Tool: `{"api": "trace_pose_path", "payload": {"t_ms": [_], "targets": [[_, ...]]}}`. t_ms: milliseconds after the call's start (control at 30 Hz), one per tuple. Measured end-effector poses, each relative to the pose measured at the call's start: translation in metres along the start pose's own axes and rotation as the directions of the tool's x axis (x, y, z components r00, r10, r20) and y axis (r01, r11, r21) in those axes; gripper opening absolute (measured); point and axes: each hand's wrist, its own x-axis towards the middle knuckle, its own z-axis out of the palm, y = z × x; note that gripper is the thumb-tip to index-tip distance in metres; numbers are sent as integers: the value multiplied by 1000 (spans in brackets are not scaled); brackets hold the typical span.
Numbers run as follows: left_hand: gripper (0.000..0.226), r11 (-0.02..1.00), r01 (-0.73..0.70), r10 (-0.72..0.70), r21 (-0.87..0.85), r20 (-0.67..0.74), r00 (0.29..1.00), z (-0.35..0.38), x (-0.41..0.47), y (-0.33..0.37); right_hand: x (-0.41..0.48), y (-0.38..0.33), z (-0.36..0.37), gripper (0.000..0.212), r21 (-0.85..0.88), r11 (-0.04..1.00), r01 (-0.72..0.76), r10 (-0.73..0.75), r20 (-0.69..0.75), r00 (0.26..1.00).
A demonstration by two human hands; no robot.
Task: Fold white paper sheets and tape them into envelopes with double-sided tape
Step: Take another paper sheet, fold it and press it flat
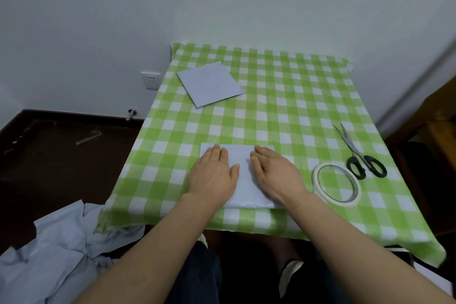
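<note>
My left hand and right hand lie flat, fingers straight, slightly apart on the folded white sheet at the table's near edge, apparently pressing its crease. The tape roll and scissors wait just right, within reach; another folded sheet sits set aside at the far left.

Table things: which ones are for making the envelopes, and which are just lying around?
For the job:
- paper sheet, pressed flat by the left hand and right hand
- folded paper at the far corner
- tape roll
- scissors

Just lying about:
- crumpled pale heap on the floor
- wall socket
- door stop
</note>
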Motion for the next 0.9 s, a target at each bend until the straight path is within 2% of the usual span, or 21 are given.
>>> {"api": "trace_pose_path", "payload": {"t_ms": [133,300,400,533,700,833,900], "targets": [[62,1000,-4,4,24,19,1000,-2,2,1,1,2,2,45,-17,1000,-10,10,22,1000],[64,999,15,-16,52,36,999,-3,3,4,5,16,2,47,-60,993,-103,102,-15,995],[65,998,14,-17,54,45,999,-4,4,5,8,4,2,61,-103,993,-60,57,-29,998],[64,998,22,-25,53,44,999,-3,4,7,4,-11,7,49,-28,996,82,-79,95,992],[65,998,27,-30,58,41,999,-2,5,8,6,4,0,49,-10,997,-75,75,54,996],[61,998,22,-23,58,25,999,-1,3,7,4,-11,-1,47,46,999,24,-29,100,995],[56,999,16,-17,49,21,1000,-1,3,6,2,-14,0,48,101,995,13,-26,122,992]]}}
